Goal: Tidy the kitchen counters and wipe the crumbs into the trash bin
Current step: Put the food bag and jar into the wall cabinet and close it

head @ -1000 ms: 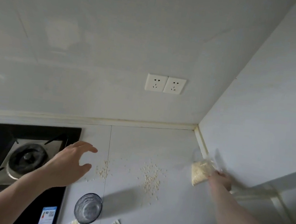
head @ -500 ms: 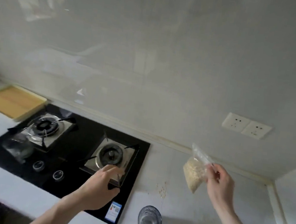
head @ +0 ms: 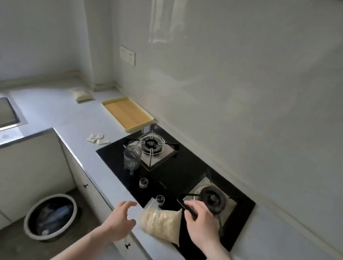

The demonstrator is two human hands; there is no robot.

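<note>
- Pinching one corner of a clear plastic bag (head: 160,221), the right hand (head: 201,225) holds it above the front edge of the worktop (head: 63,115), beside the black hob (head: 181,179).
- The bag lies nearly level, its long axis running left to right between the two hands, its open, crumpled end pointing up and left.
- It bulges with pale, grainy crumbs.
- The left hand (head: 120,218) hovers just beside the bag's left end, grip wide, fingers spread and holding nothing.
- A round trash bin (head: 51,215) stands on the floor below, to the left.
- A glass (head: 132,157) stands on the hob; a yellow tray (head: 127,114) lies further back.
</note>
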